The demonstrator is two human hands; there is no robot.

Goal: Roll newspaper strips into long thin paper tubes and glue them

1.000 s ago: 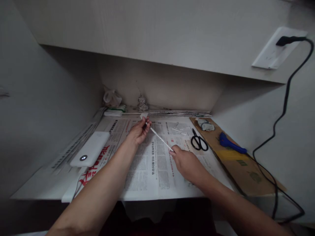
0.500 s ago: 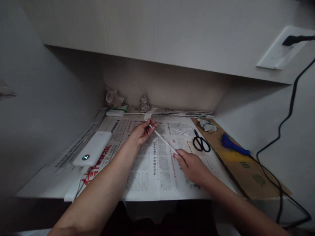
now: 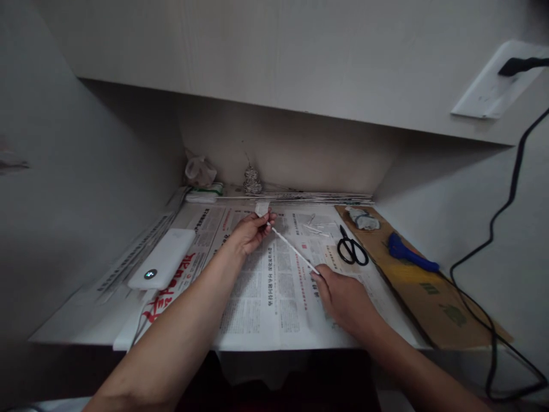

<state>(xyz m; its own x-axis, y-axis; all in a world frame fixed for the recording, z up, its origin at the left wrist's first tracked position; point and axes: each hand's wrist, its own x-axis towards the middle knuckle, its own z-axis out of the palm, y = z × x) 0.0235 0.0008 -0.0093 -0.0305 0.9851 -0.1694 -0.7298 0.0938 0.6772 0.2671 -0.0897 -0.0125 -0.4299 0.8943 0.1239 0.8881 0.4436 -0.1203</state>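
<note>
A thin white twisted paper strip (image 3: 295, 249) runs slantwise between my two hands above the newspaper (image 3: 257, 309). My left hand (image 3: 255, 232) pinches its far part, where a flat, wider end (image 3: 262, 207) of the paper sticks out past the fingertips. At the near end, my right hand (image 3: 341, 294) is closed with thumb against fingers on the strip. Black-handled scissors (image 3: 352, 250) lie to the right of the strip, beside several short white paper scraps (image 3: 316, 228).
A white power bank (image 3: 163, 260) lies at left. On the cardboard (image 3: 433, 297) at right is a blue glue gun (image 3: 409, 253). Long thin paper sticks (image 3: 317, 198), a wound coil (image 3: 251, 180) and a plastic bag (image 3: 200, 171) line the back. A black cable (image 3: 486, 229) hangs at right.
My right hand has moved slightly right and toward me, so the twisted stretch between the hands is longer. My left fingers have closed more, and the flat paper end shows less beyond them.
</note>
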